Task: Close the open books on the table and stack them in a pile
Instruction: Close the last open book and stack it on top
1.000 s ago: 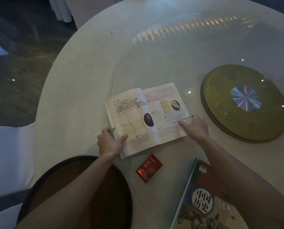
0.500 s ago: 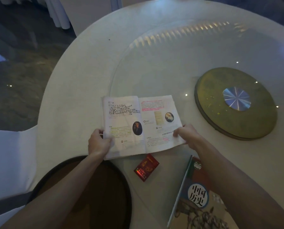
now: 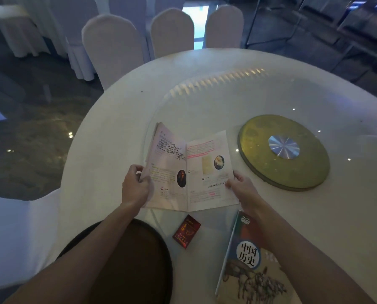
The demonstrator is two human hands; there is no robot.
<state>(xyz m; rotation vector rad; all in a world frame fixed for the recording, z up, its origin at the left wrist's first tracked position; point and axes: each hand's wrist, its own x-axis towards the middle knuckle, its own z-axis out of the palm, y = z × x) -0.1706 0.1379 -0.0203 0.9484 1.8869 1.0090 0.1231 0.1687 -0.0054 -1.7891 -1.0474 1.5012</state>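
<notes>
Open book: lying spread above the near edge of the table, pages up. L half is tilting up off the surface, R half is lying flatter. Printed text w/ pink and yellow highlighting, handwritten notes, two oval portraits.

Left hand: gripping the open book's L edge, fingers curling round the page block, thumb on the outer side.

Right hand: pinching the R page's lower outer edge, thumb on top; fingers under the page, can't tell how far.

Closed book: lying cover up at lower R, near the table edge, well apart from the open book. Cover showing a white disc w/ Chinese characters, animal artwork below, red band at top. R forearm is crossing over its top R corner.

Red pack: small flat box, gold print, lying on the table between the two books, just below the open book's spine, touching neither.

Glass turntable: clear round pane sitting on the white tabletop; the open book's R half is sitting over it.

Gold disc: round base w/ a shiny metal hub, R of the open book, apart from it.

Dark tray: round, at lower L, partly under the L forearm.

Chairs: white-covered, standing beyond the far table edge.
</notes>
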